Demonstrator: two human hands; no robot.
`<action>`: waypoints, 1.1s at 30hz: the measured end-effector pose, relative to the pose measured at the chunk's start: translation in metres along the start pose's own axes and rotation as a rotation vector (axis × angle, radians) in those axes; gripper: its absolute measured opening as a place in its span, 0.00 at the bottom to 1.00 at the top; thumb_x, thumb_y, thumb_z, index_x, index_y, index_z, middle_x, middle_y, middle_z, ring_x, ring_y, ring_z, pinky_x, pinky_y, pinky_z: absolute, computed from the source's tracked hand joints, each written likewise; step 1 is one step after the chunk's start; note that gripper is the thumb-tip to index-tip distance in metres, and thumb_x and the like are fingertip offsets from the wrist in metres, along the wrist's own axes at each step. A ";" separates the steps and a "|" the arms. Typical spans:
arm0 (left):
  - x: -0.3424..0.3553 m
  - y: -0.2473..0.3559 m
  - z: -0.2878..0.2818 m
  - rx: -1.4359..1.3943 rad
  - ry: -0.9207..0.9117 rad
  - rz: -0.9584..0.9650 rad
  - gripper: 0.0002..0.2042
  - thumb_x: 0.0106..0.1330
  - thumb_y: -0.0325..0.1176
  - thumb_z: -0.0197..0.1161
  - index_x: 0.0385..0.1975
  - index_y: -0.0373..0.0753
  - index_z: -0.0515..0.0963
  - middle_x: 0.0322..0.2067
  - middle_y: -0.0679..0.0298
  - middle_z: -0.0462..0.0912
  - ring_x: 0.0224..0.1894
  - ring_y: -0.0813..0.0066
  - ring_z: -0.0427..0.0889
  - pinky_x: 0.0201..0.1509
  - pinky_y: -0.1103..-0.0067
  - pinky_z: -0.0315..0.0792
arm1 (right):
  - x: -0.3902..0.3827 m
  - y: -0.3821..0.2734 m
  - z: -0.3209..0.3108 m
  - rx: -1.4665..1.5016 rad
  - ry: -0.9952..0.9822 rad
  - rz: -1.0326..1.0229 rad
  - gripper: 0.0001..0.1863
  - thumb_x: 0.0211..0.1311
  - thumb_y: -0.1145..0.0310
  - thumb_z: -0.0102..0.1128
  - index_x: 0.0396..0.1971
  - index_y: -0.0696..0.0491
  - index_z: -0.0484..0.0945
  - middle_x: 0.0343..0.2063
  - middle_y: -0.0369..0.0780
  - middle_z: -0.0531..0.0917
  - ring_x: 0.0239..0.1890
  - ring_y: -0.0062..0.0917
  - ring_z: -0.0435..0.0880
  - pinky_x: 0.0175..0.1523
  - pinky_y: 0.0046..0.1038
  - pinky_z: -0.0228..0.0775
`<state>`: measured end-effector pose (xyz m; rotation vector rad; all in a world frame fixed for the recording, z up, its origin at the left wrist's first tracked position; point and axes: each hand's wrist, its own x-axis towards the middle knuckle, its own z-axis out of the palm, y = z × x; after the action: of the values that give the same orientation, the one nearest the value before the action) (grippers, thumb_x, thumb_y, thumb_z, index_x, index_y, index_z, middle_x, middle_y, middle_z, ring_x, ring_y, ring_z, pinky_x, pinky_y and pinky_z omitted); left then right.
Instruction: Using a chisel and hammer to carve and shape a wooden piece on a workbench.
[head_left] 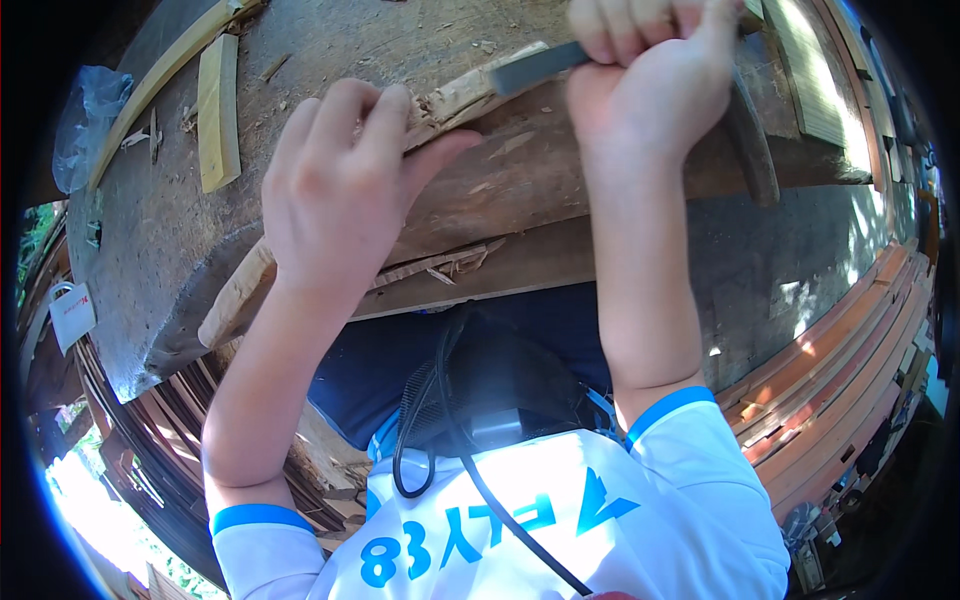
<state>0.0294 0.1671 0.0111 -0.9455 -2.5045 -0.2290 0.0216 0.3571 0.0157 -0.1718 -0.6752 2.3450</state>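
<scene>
Wooden stick (465, 97): pale, rough, its upper face hacked and splintered; slants over the near side of the desk (150, 250), upper end away to the right. A rounded pale length below the left wrist lines up with it, apparently the same piece.

Left hand (338, 185): closed over the stick, fingers curled on top, thumb stretched out along the lower side, pinching it between them.

Right hand (650, 85): wrapped tightly around a bladed tool (540, 68), grip mostly hidden by the fingers. Dark flat blade points left, over the stick's upper end; blurred, so contact cannot be told.

Just beside the right wrist, a dark curved bar (752, 145) hangs past the desk's near edge. Chips and dust lie scattered around the stick. Beyond the left hand, a short pale strip (218, 115); left of that, a long curved batten (160, 80), with a clear plastic bag (90, 120) at its outer side.

Below, the person's white shirt (680, 500) with blue trim, a black cord (500, 505) running across it. Far right, reddish planks (830, 370) lie stacked in patchy sunlight.
</scene>
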 end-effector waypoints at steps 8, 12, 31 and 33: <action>0.000 -0.008 0.002 0.026 0.044 0.072 0.22 0.48 0.47 0.83 0.34 0.38 0.84 0.30 0.66 0.79 0.28 0.69 0.80 0.31 0.74 0.76 | 0.009 -0.008 0.021 -0.114 0.451 0.167 0.24 0.85 0.55 0.41 0.24 0.48 0.61 0.13 0.30 0.59 0.12 0.18 0.53 0.20 0.24 0.53; 0.001 -0.005 0.001 0.035 0.056 0.090 0.22 0.48 0.46 0.83 0.35 0.38 0.84 0.30 0.66 0.79 0.28 0.70 0.80 0.30 0.75 0.76 | 0.009 -0.025 -0.054 -0.853 -0.471 -0.324 0.14 0.80 0.57 0.54 0.37 0.52 0.76 0.18 0.32 0.76 0.17 0.16 0.70 0.22 0.19 0.58; -0.003 -0.009 0.000 -0.013 0.032 0.091 0.23 0.46 0.46 0.83 0.35 0.38 0.84 0.29 0.67 0.79 0.27 0.72 0.78 0.29 0.77 0.75 | 0.002 -0.046 -0.052 -0.649 -0.287 0.268 0.10 0.75 0.64 0.62 0.38 0.52 0.73 0.25 0.47 0.87 0.19 0.22 0.83 0.18 0.19 0.67; -0.004 -0.011 0.000 -0.017 0.030 0.098 0.23 0.45 0.47 0.83 0.35 0.39 0.84 0.29 0.67 0.79 0.27 0.72 0.78 0.29 0.77 0.75 | 0.012 -0.054 -0.057 -0.765 -0.278 0.268 0.10 0.75 0.65 0.62 0.40 0.53 0.72 0.23 0.47 0.86 0.17 0.21 0.81 0.17 0.19 0.65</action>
<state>0.0249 0.1562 0.0095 -1.0604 -2.4255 -0.2312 0.0608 0.4233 -0.0051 -0.2856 -1.7621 2.2524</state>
